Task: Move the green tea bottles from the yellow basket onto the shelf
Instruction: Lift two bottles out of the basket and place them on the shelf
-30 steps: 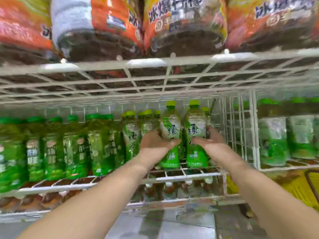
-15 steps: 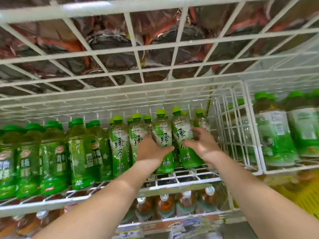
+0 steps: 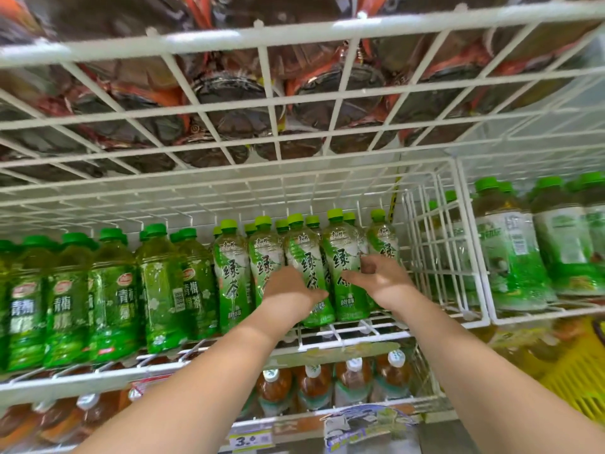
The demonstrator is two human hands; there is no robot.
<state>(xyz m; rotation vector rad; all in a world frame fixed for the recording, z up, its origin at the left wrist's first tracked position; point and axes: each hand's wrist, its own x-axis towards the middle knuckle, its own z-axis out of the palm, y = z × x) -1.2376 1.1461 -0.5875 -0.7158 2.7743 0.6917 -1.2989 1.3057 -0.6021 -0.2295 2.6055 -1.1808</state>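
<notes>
Left green tea bottle (image 3: 307, 273) and right green tea bottle (image 3: 343, 267) stand upright at the front of the wire shelf (image 3: 376, 335), in line w/ their own brand, labels out. My L hand (image 3: 289, 298) wraps the left one and my R hand (image 3: 381, 280) wraps the right one. Both grip mid-body, prob. to steady them on the wires. Yellow basket (image 3: 582, 385) sits low right, well apart.

Open band left above caps of green tea bottles (image 3: 340, 257), under overhead wire rack (image 3: 268, 103); right side closed off by wire divider (image 3: 438, 250); left side blocked by packed darker green bottles (image 3: 114, 296); narrow bare strip of shelf (image 3: 347, 337) left at front edge.
</notes>
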